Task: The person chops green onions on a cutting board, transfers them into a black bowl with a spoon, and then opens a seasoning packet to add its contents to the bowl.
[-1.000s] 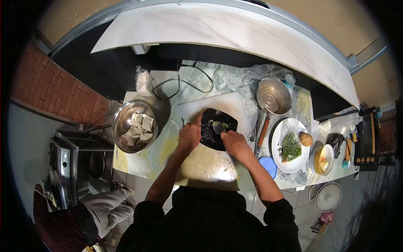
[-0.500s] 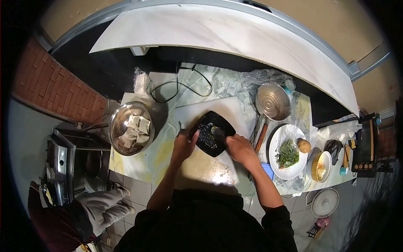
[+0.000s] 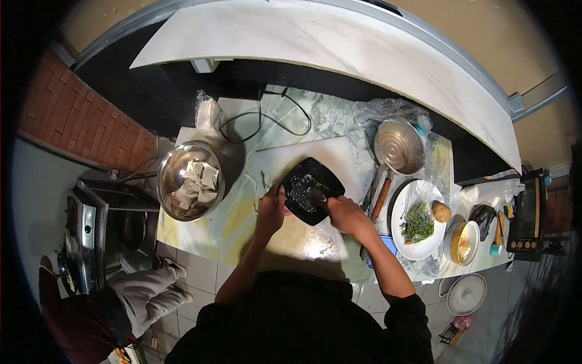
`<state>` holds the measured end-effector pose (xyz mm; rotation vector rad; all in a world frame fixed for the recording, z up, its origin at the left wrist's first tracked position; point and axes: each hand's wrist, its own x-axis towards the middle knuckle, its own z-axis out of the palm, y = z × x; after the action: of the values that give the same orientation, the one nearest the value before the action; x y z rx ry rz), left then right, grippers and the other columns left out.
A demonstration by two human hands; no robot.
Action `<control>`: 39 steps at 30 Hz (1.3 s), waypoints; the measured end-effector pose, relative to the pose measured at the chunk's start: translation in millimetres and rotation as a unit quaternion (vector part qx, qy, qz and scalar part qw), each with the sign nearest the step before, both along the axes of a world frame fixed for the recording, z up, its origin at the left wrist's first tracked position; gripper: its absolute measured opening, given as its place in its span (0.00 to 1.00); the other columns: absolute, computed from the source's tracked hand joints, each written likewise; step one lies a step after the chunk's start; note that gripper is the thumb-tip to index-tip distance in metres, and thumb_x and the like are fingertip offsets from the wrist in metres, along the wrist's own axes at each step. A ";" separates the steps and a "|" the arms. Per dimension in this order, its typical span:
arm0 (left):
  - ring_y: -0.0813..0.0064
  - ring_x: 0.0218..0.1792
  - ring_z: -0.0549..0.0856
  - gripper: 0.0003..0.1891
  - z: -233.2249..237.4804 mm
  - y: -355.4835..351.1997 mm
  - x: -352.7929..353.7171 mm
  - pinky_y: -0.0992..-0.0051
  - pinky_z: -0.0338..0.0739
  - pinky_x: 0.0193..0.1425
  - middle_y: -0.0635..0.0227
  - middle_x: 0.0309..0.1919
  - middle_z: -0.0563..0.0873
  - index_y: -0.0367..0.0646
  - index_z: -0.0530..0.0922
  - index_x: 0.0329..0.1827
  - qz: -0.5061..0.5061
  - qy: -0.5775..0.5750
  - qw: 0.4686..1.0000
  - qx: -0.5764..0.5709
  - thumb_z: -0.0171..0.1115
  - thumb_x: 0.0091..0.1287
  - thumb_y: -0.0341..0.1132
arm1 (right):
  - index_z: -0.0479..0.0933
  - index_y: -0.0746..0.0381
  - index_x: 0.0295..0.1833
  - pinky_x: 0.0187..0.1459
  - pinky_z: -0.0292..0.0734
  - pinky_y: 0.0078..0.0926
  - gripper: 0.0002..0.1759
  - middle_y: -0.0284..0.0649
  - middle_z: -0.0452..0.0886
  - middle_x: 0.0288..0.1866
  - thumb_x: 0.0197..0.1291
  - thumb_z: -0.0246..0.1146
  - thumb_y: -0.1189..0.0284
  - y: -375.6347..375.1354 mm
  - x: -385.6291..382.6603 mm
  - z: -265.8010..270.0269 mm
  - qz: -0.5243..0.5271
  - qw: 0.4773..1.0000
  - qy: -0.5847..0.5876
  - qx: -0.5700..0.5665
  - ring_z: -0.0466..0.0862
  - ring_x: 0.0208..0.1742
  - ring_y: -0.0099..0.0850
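A black square bowl (image 3: pixel 319 172) sits over the white cutting board (image 3: pixel 336 148), with small pale and greenish bits inside. My left hand (image 3: pixel 271 209) grips the bowl's left edge, thumb over the rim. My right hand (image 3: pixel 347 215) is closed round a spoon-like utensil (image 3: pixel 317 195) whose dark end is in the bowl; its exact shape is unclear. Right of my right hand lies a white plate (image 3: pixel 429 249) with chopped greens (image 3: pixel 416 222) and a round brown item (image 3: pixel 441 212).
A steel bowl (image 3: pixel 168 203) holds pale folded packets at left. A pan (image 3: pixel 398 147) with a wooden handle stands behind the plate, near a yellow bowl (image 3: pixel 463 242). A black cable (image 3: pixel 297 133) lies at the back. Another person (image 3: pixel 91 321) stands at lower left.
The view has shifted slightly. The utensil's end has moved a little within the black bowl, and both hands keep their hold.
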<state>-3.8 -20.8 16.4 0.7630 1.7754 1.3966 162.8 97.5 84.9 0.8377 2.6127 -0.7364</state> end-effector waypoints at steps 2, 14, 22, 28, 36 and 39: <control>0.75 0.22 0.83 0.17 1.5 1.8 -3.1 0.74 0.84 0.25 0.61 0.31 0.80 0.35 0.69 0.58 -0.010 0.007 1.000 -0.006 0.46 0.73 0.36 | 0.74 0.66 0.39 0.47 0.75 0.43 0.09 0.55 0.78 0.39 0.51 0.54 0.80 -3.2 2.6 0.7 -0.048 0.998 0.021 0.019 0.79 0.45 0.51; 0.62 0.17 0.82 0.14 10.0 9.2 -7.0 0.66 0.78 0.24 0.55 0.16 0.78 0.35 0.76 0.44 -0.013 0.200 0.980 -0.009 0.46 0.73 0.37 | 0.74 0.66 0.38 0.46 0.74 0.46 0.08 0.55 0.78 0.39 0.51 0.56 0.79 -5.5 -16.6 0.0 -0.053 0.998 0.006 0.028 0.79 0.44 0.53; 0.74 0.27 0.84 0.13 -3.0 -4.7 -1.0 0.73 0.81 0.28 0.64 0.25 0.82 0.36 0.76 0.43 0.021 0.020 0.999 0.025 0.54 0.70 0.40 | 0.77 0.66 0.42 0.48 0.73 0.43 0.11 0.56 0.80 0.37 0.51 0.59 0.77 4.2 8.4 -18.1 -0.099 0.993 0.069 -0.001 0.79 0.45 0.53; 0.73 0.30 0.84 0.12 -12.9 -17.3 9.9 0.73 0.84 0.31 0.60 0.33 0.82 0.35 0.72 0.47 -0.044 -0.108 0.993 0.008 0.55 0.69 0.36 | 0.76 0.61 0.49 0.49 0.73 0.45 0.13 0.58 0.78 0.42 0.58 0.57 0.73 9.3 32.6 -3.5 -0.088 0.993 0.080 -0.013 0.78 0.47 0.52; 0.61 0.28 0.83 0.18 5.2 -5.6 4.5 0.64 0.77 0.32 0.50 0.26 0.81 0.34 0.68 0.58 -0.044 0.205 0.976 -0.048 0.52 0.65 0.29 | 0.78 0.62 0.52 0.47 0.74 0.39 0.16 0.52 0.82 0.40 0.57 0.57 0.79 -2.2 31.1 -22.1 -0.122 0.978 0.156 -0.056 0.81 0.43 0.49; 0.59 0.39 0.84 0.22 -2.2 2.6 -3.6 0.65 0.76 0.47 0.49 0.37 0.83 0.34 0.64 0.65 -0.065 0.172 0.982 -0.031 0.50 0.68 0.30 | 0.78 0.64 0.51 0.49 0.73 0.41 0.15 0.52 0.82 0.40 0.56 0.56 0.80 -5.4 26.7 -21.0 -0.166 0.963 0.193 -0.084 0.79 0.44 0.50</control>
<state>-7.5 -18.2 14.2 1.1192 1.9778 1.1693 189.5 92.1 64.0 1.1995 2.7078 -1.3125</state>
